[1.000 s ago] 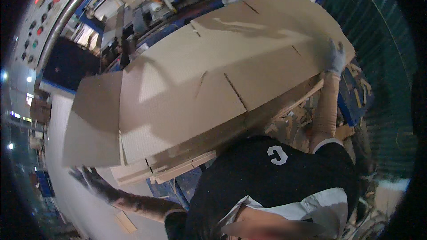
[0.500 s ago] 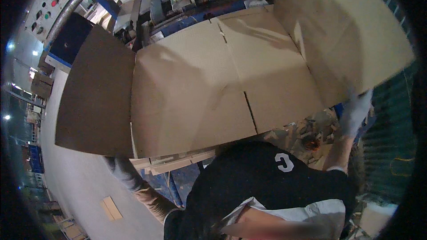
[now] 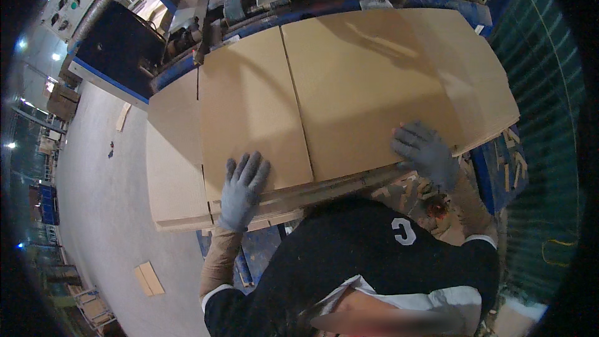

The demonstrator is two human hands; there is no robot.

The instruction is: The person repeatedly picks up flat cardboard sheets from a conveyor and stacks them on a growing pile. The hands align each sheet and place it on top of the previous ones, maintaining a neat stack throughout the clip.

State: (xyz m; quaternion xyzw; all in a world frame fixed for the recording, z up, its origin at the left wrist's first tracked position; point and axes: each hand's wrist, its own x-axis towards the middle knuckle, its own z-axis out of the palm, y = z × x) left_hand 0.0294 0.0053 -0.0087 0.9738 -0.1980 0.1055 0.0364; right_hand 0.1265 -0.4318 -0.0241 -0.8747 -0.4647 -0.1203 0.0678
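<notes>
A large brown cardboard sheet (image 3: pixel 362 81), scored and slit, lies flat on top of a stack of similar sheets in front of me. My left hand (image 3: pixel 243 192), in a grey glove, rests on its near edge left of the middle, fingers stretched forward. Farther right, my right hand (image 3: pixel 425 153), also gloved in grey, lies on the near edge with its fingers spread on the board. Neither hand grips anything. Below the top sheet, the stack's layered edges (image 3: pixel 181 223) show at the near left.
Beyond the stack stands a blue machine (image 3: pixel 324 9) with rollers. A control panel (image 3: pixel 72 0) with buttons is at the far left. Cardboard scraps (image 3: pixel 513 159) lie low at the right, beside a green corrugated wall (image 3: pixel 540 143). A cardboard piece (image 3: pixel 149 278) lies on the grey floor.
The cardboard sheet, raised with both side panels folded up, now lies flat on the stack. Both hands have moved from its outer sides inward onto its near edge.
</notes>
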